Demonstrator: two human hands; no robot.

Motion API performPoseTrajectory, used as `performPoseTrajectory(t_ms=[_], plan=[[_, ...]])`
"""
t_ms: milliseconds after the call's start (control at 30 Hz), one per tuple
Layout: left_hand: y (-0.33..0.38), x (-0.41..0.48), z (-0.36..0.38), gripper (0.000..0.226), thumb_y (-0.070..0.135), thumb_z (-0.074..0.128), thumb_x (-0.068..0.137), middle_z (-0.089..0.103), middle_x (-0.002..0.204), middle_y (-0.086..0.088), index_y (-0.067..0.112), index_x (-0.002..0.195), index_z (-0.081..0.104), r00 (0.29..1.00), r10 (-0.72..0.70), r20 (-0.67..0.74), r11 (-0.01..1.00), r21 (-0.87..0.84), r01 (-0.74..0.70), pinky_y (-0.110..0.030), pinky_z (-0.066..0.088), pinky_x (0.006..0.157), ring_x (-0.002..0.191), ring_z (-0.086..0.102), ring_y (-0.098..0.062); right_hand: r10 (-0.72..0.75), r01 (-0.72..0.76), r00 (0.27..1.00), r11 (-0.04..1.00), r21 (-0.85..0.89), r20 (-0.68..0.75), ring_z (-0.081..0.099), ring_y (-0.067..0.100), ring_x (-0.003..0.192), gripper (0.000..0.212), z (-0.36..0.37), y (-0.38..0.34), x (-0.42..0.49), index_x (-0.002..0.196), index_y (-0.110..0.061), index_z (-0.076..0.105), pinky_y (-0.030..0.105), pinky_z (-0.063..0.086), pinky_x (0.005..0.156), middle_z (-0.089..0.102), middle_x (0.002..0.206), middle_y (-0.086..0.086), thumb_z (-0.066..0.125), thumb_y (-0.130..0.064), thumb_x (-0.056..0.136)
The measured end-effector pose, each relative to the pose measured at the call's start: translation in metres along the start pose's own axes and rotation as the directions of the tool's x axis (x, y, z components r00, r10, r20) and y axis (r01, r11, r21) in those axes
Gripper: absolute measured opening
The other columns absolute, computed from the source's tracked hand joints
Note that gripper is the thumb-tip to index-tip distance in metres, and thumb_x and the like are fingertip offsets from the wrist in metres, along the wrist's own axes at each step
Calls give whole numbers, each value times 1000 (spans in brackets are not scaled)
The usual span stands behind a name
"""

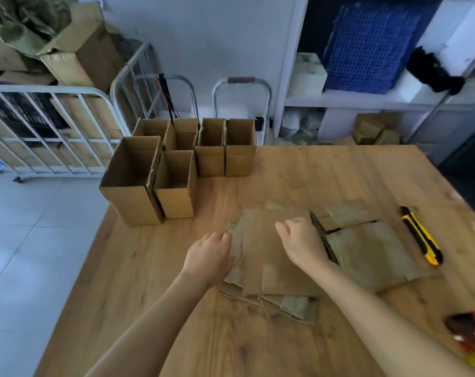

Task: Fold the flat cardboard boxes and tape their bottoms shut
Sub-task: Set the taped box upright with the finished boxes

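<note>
Several flat boxes [280,270], left hand [209,257] at edge, right hand [301,242] atop

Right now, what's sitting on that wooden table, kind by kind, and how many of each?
Upright folded boxes: 6
Piles of flat cardboard: 2 (sheets overlap too much to count)
Yellow utility knife: 1
Red object at the right edge, too blurred to identify: 1
Total: 10

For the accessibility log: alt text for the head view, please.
A person's left hand and right hand reach onto a pile of flat cardboard boxes on a wooden table. Six folded boxes stand open behind; a yellow utility knife lies to the right.
</note>
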State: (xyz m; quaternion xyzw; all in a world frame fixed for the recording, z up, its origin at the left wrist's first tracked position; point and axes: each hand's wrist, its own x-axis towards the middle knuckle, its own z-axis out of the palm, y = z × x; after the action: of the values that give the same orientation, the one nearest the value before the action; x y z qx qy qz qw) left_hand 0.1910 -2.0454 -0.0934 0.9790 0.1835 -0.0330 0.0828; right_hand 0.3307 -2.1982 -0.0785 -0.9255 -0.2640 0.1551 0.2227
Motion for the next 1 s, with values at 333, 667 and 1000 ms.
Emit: performPoseTrajectory(t_ms=[333, 667, 1000], plan=[[52, -5, 23, 40, 36, 46, 96, 56, 116, -8, 14, 127, 36, 978, -21, 206, 990, -132, 49, -37, 48, 83, 105, 55, -29, 198, -195, 974, 980, -41, 107, 48, 25, 126, 52, 7, 61, -48, 142, -2, 39, 32, 42, 101, 47, 140, 12, 47, -33, 101], [90, -30, 1, 58, 41, 50, 94, 59, 115, -11, 14, 141, 28, 983, -154, 97, 965, -198, 170, -36, 48, 82, 104, 58, -30, 148, -105, 980, 953, 285, -135, 53, 22, 121, 55, -17, 65, -72, 147, -11, 39, 32, 44, 102, 54, 138, 6, 57, -19, 95], [191, -92, -3, 65, 45, 48, 93, 64, 114, -8, 17, 146, 24, 957, -282, 75, 914, -282, 291, -40, 53, 80, 97, 63, -25, -61, 145, 972, 914, 379, -227, 60, 26, 100, 49, -100, 120, -115, 129, -14, 60, 29, 46, 83, 67, 95, 5, 71, -9, 82]])
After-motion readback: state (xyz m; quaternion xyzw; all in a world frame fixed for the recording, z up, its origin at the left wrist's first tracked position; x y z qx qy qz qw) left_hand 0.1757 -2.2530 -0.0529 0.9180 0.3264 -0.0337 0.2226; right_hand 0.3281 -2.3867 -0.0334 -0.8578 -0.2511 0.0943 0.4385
